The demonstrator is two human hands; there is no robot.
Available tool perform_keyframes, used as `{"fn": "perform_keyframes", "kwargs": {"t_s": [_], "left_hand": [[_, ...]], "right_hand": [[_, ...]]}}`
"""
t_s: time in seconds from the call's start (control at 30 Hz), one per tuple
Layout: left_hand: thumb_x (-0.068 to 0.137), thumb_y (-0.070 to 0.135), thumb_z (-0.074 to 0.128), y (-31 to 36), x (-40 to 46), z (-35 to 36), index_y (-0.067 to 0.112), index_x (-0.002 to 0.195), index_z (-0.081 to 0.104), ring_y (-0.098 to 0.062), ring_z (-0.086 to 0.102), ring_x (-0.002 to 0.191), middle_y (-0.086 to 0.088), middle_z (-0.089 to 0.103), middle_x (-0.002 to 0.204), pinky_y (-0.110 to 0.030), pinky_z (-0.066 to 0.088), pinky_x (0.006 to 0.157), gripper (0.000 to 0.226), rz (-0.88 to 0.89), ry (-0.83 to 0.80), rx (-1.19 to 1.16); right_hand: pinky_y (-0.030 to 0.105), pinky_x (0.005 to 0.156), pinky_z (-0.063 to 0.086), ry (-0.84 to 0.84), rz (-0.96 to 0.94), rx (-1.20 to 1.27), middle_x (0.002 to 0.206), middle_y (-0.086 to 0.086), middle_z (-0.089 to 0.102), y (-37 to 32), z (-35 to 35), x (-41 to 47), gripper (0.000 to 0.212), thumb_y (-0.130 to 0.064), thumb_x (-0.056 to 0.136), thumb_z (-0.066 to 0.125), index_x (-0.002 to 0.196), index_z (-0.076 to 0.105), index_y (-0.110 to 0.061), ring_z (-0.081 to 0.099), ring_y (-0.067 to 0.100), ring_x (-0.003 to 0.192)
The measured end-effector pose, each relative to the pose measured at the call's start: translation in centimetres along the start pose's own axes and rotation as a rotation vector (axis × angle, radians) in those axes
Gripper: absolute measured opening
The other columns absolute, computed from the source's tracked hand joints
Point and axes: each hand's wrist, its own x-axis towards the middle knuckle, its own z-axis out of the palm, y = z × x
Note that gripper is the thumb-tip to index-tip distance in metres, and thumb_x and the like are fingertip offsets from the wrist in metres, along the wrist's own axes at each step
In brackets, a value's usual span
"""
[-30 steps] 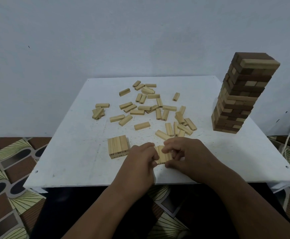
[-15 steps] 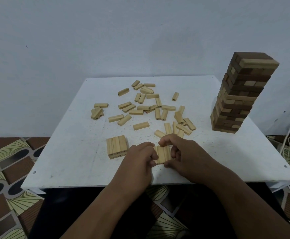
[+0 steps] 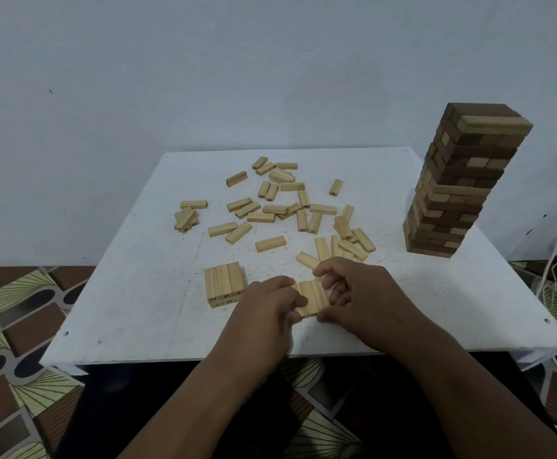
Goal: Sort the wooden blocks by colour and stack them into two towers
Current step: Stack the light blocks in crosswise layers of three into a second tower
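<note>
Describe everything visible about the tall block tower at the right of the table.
The tall tower stands upright at the far right of the white table, apart from the loose light blocks and both hands. It looks like wood, built of many crossed layers, mostly dark brown blocks with pale ones mixed in. Its top layer is dark with one pale block along the near edge. It seems to lean or flare slightly, perhaps from the wide lens. Only the table touches it.

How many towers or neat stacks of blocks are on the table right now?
3: the tall tower at far right, a low stack near the front, and a row of blocks held between left hand and right hand.
</note>
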Motion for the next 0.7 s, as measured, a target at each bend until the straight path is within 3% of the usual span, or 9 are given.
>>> {"fn": "perform_keyframes", "kwargs": {"t_s": [0.13,0.23,0.33,0.43,0.53,0.6,0.7], "left_hand": [[0.085,0.001,0.069,-0.1,0.0,0.1,0.013,0.103,0.078,-0.017,0.059,0.113,-0.005,0.067,0.121,-0.001,0.031,0.083,0.024,0.009,0.006,0.004],[0.087,0.008,0.07,-0.2,0.0,0.1,0.017,0.106,0.078,-0.015,0.059,0.111,-0.003,0.064,0.122,-0.014,0.042,0.083,0.023,-0.001,0.014,-0.006],[0.081,0.009,0.066,-0.4,0.3,0.2,0.018,0.093,0.081,-0.019,0.069,0.087,-0.005,0.071,0.102,-0.027,0.053,0.07,0.021,0.029,0.018,0.032],[0.078,0.005,0.065,-0.9,0.2,0.5,0.019,0.087,0.082,-0.014,0.067,0.072,-0.003,0.071,0.088,-0.022,0.051,0.058,0.024,0.045,0.046,0.009],[0.082,0.0,0.071,-1.0,0.0,0.5,0.017,0.1,0.08,-0.012,0.065,0.082,0.0,0.069,0.094,-0.022,0.053,0.067,0.026,0.025,0.049,0.009],[0.083,0.001,0.071,-0.9,0.0,0.6,0.015,0.107,0.078,-0.009,0.063,0.085,0.002,0.069,0.097,-0.013,0.049,0.073,0.028,0.008,0.053,0.009],[0.083,0.003,0.072,-0.8,-0.1,0.7,0.016,0.106,0.077,-0.006,0.06,0.086,0.004,0.067,0.097,-0.011,0.046,0.073,0.026,-0.005,0.063,-0.014]], "right_hand": [[0.021,0.073,0.057,0.004,-0.021,0.013,0.093,-0.013,0.063,0.1,0.0,-0.2,0.056,-0.024,0.065,0.091,0.11,0.06,-0.036,0.063,0.011,0.077],[0.021,0.076,0.055,-0.011,-0.07,-0.011,0.099,-0.016,0.063,0.0,0.1,-0.4,0.067,-0.038,0.058,0.092,0.115,0.058,-0.039,0.06,0.006,0.082],[0.017,0.077,0.052,-0.027,-0.101,-0.049,0.103,-0.022,0.059,-0.2,0.3,-0.5,0.077,-0.049,0.053,0.091,0.118,0.051,-0.045,0.056,0.001,0.089],[0.019,0.078,0.051,-0.007,-0.118,-0.05,0.103,-0.024,0.057,-0.1,0.6,-0.4,0.074,-0.05,0.055,0.09,0.115,0.046,-0.047,0.055,0.0,0.09],[0.021,0.078,0.052,0.005,-0.138,-0.038,0.101,-0.025,0.056,0.0,0.9,-0.4,0.066,-0.043,0.059,0.088,0.109,0.045,-0.046,0.054,0.0,0.089],[0.025,0.076,0.052,0.009,-0.154,-0.028,0.097,-0.023,0.053,0.0,1.0,-0.5,0.059,-0.036,0.061,0.085,0.105,0.046,-0.041,0.052,0.002,0.089],[0.03,0.074,0.051,0.011,-0.177,-0.013,0.093,-0.019,0.052,0.2,0.9,-0.7,0.052,-0.03,0.063,0.082,0.101,0.047,-0.037,0.051,0.006,0.088]]}}
